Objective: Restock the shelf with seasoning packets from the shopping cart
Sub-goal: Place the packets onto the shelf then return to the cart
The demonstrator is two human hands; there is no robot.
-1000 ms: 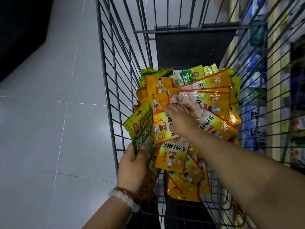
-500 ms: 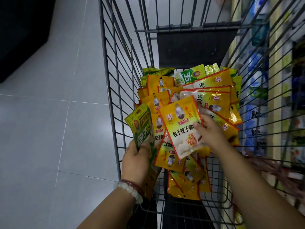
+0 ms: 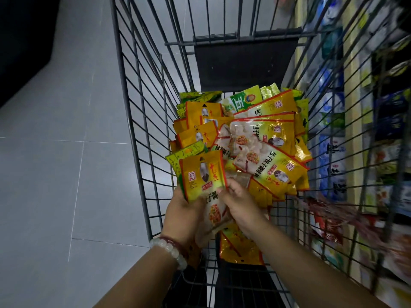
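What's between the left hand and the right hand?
Head view: the yellow seasoning packet, stacked on a green packet, sits between the left hand and right hand; both hold it.

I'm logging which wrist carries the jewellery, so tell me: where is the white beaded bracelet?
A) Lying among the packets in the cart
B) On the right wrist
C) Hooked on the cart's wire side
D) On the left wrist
D: the white beaded bracelet circles the wrist just behind the left hand, which holds a yellow seasoning packet.
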